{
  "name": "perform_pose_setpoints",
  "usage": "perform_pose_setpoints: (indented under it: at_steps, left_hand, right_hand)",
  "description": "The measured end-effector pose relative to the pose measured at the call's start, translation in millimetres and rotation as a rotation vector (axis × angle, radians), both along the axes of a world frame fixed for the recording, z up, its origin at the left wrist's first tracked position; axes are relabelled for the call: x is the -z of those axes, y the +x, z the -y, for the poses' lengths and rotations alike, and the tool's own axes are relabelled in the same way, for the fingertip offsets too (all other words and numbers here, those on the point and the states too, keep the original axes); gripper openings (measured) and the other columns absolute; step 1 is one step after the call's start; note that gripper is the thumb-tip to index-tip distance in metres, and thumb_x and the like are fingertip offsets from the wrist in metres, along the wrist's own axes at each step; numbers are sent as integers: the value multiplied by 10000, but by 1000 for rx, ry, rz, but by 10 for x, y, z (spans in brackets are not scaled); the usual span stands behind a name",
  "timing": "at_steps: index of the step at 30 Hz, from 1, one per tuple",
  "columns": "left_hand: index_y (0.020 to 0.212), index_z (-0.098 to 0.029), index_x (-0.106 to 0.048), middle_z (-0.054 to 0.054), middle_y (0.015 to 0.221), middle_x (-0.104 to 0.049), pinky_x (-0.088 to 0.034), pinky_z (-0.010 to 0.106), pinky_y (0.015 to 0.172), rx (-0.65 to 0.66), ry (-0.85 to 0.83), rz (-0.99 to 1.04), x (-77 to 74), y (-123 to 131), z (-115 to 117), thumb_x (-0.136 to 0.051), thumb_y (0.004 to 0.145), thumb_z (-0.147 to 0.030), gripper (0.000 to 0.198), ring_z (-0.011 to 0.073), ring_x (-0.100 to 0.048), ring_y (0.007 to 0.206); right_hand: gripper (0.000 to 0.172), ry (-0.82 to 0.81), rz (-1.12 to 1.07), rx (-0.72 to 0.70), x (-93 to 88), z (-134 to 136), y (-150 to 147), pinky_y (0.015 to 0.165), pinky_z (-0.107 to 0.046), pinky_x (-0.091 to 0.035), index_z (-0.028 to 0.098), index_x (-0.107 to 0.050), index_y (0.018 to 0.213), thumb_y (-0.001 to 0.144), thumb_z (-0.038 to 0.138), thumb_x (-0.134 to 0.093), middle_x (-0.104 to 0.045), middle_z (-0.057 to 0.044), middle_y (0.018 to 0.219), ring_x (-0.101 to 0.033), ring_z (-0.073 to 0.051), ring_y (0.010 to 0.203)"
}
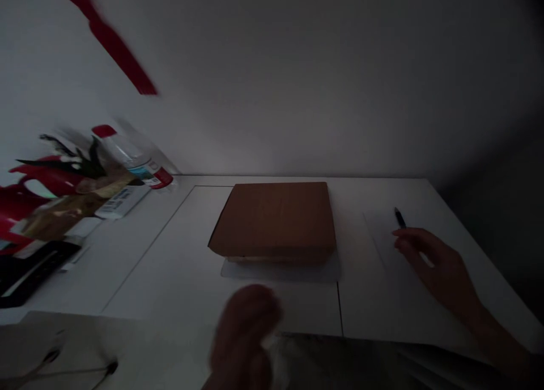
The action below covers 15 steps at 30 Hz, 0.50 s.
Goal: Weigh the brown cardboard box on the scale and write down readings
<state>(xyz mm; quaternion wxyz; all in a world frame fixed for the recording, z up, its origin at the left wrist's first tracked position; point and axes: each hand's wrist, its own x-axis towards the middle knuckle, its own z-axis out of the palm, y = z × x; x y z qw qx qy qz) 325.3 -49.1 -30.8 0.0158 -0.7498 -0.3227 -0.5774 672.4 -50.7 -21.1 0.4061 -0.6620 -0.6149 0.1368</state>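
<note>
Left hand (245,333): placed low at centre, in front of the box, and blurred. The fingers appear curled inward; how far they are closed, and whether anything is held, cannot be told.

Dark cloth (331,363): seen along the bottom edge, right of the left hand.

Cables (76,372): thin, with dark ends, laid over a pale surface at lower left.

Right hand (436,271): extended over the right part of the white tabletop (170,265). Thumb and forefinger are brought close together, with a small gap left at the tips.

Pen (400,217): dark, located at the right hand's fingertips, to the right of the box and well apart from it. One end is shown beyond the forefinger; the other is hidden, so whether it is gripped cannot be told.

Black object (38,271): flat, placed at the left edge.

Clear sheet (280,272): partly covered by the box.

Box (276,215): brown cardboard, lid lowered, set mid-table.

White carton (121,202): marked with a barcode, near the bottle.

Red vessels (55,178): grouped at left, beside green leaves (91,162).

Bottle (142,164): clear, red-capped, labelled, stood near the wall (297,84).

Red utensil (117,53): seen against the wall, upper left.
</note>
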Motion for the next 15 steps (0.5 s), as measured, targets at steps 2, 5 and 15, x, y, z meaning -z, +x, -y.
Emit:
perform_pose_setpoints:
  at_steps: [2, 5, 15]
  left_hand:
    - [940, -180, -683, 52, 854, -717, -518, 288, 859, 325, -68, -334, -24, 269, 101, -456, 979, -294, 258, 172, -652, 888]
    - [1039, -144, -674, 36, 1062, -735, -445, 266, 1013, 591, -121, -585, -1, 765, 132, -462, 999, -257, 243, 155, -627, 1039]
    - [1457, -107, -463, 95, 1527, -455, -256, 374, 1180, 536, 29, -977, 374, 1482, 229, -230, 1048, -443, 578, 222, -402, 1391]
  right_hand:
    - [286, -42, 119, 97, -28, -25, 214, 619, -289, -490, 249, -653, 1029, 937, 499, -550, -689, -52, 883, -650, -204, 745]
    - [274, -187, 215, 125, -30, -123, 510, 648, -282, -454, 243, -610, 1101, 977, 451, -481, -669, -46, 864, -619, -182, 725]
    - [181, -365, 389, 101, 303, -508, 974, 584, -298, -366, 250, -506, 938, 890, 422, -478, -641, -11, 728, -593, -190, 621]
